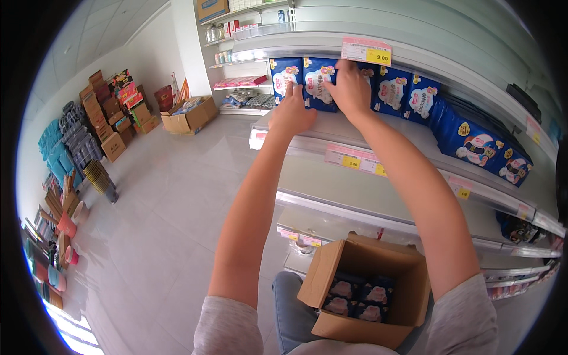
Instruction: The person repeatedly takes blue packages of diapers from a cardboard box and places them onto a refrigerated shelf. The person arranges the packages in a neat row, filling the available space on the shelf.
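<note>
Blue soft packs with a pink and white print stand in a row on the shelf (306, 126) before me. My left hand (292, 111) lies against the front of the leftmost pack (286, 71), its fingers spread and the thumb pointing right. Slightly blurred, my right hand (353, 86) reaches up to the fronts of the second pack (318, 95) and the third pack (367, 73), with the thumb apart. It partly covers the third pack. Below my arms, an open cardboard box (370, 328) rests on my lap, with several similar blue packs (339, 288) inside.
A price-label rail (412, 62) runs just above the packs. More blue packs (479, 146) stand at the right. Lower shelves (337, 182) lie behind the box. On the floor at left are a cardboard carton (191, 117), stacked bins (97, 175) and stacked boxes (95, 111).
</note>
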A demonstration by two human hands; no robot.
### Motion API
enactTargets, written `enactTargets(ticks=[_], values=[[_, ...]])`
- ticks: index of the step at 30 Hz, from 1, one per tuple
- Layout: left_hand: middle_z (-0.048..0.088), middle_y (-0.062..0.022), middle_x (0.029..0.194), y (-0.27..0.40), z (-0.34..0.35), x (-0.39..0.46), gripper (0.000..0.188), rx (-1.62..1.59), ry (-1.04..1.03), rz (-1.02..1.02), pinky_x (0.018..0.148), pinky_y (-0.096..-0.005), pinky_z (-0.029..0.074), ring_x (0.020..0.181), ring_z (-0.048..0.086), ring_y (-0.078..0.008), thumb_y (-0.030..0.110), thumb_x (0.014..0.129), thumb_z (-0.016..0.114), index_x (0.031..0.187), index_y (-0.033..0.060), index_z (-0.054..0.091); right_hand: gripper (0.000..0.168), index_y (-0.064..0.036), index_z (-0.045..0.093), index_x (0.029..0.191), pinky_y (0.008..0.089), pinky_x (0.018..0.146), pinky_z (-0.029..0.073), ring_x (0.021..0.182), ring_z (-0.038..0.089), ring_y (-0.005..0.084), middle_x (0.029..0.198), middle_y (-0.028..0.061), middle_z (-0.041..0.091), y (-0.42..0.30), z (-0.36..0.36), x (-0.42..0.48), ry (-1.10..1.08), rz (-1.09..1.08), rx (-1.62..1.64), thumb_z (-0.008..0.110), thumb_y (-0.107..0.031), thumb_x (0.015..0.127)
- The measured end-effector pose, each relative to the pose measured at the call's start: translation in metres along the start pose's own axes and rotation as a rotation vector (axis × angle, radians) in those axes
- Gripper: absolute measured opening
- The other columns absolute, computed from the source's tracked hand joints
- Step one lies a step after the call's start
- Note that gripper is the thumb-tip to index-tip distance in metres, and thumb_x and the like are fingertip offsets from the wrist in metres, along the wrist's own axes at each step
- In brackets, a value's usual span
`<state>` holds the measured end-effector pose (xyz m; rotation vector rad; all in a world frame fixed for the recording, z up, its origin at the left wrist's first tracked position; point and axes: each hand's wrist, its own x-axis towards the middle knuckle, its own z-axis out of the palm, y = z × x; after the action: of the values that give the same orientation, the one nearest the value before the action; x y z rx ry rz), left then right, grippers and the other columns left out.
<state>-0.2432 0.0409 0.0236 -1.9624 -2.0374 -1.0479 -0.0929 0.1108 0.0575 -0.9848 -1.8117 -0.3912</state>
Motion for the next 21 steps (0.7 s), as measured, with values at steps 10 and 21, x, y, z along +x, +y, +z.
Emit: enactTargets(ticks=[10, 21], values=[[0.039, -0.0211, 0.156, -0.009, 0.011, 0.01, 0.076, -0.065, 0.114, 0.12, 0.105, -0.0485, 0.048, 0.133, 0.052, -0.0391, 0.035, 0.083, 0.072, 0.147, 0.0052, 0.044, 0.052, -0.01, 0.058, 0.139, 0.0491, 0.112, 0.04, 0.14, 0.045, 0.0328, 0.154, 0.0166, 0.045, -0.017, -0.049, -0.045, -0.545, -0.184, 0.165, 0.063, -0.014, 0.088], [0.063, -0.0193, 0.113, 0.039, 0.016, -0.048, 0.04, -0.039, 1.007, 0.775, 0.096, -0.0472, 0.047, 0.104, 0.059, -0.0396, -0.001, 0.081, 0.063, 0.121, 0.0, 0.06, 0.026, -0.001, 0.067, 0.115, 0.0373, 0.086, 0.054, 0.097, 0.071, 0.031, 0.106, 0.0155, 0.073, 0.074, -0.208, -0.367, -0.739, 0.321, 0.573, 0.055, 0.002, 0.093]])
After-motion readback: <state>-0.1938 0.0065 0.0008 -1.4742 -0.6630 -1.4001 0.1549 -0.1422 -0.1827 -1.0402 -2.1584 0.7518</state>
